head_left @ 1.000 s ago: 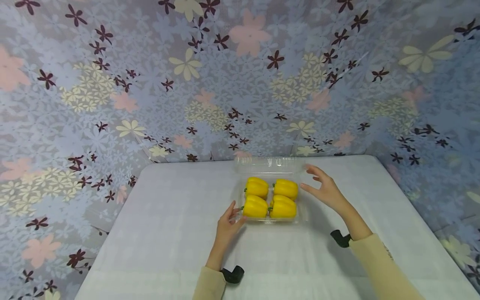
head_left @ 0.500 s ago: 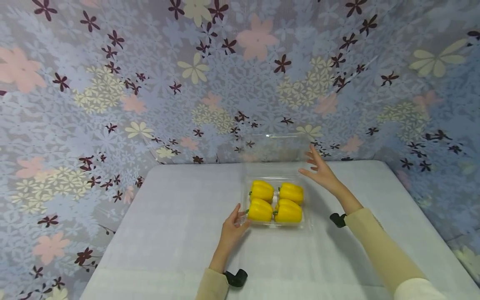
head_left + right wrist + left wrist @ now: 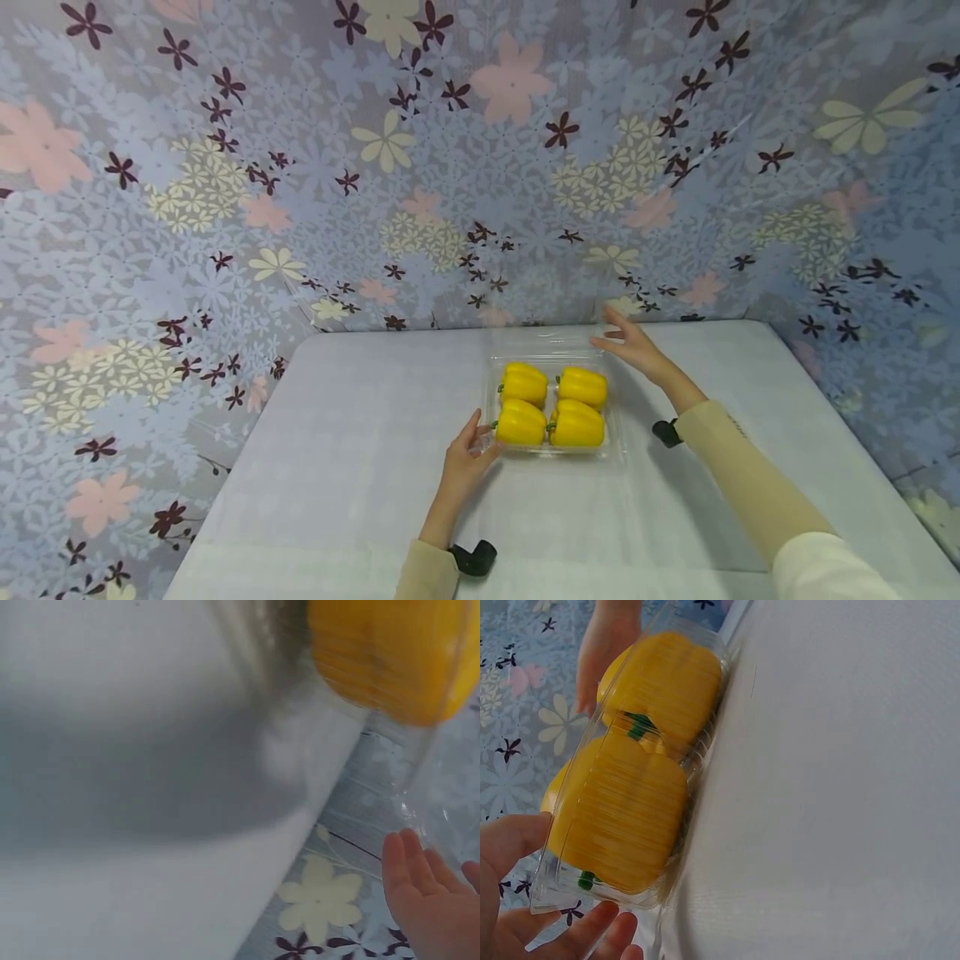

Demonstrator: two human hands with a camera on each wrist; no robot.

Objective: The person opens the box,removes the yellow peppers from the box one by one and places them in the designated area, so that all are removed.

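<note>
A clear plastic clamshell container holds several yellow bell peppers in two rows, their green stems pointing left. Its transparent lid is raised at the back; its outline is faint. At the front left corner is my left hand; in the left wrist view its thumb touches the rim, while the loosely spread fingers lie by the container's end. Beside the lid's right edge, my right hand has its fingers extended. In the right wrist view those fingertips meet or nearly meet the clear plastic.
White cloth covers the table, on which the container sits toward the back. Directly behind rises a wall of floral fabric, with more of it on both sides. A black wrist mount is on each forearm.
The lid has swung up from lying back behind the container. My right hand rose with it, then shifted slightly left and down. The left hand stays at the corner; the head view has shifted slightly.
</note>
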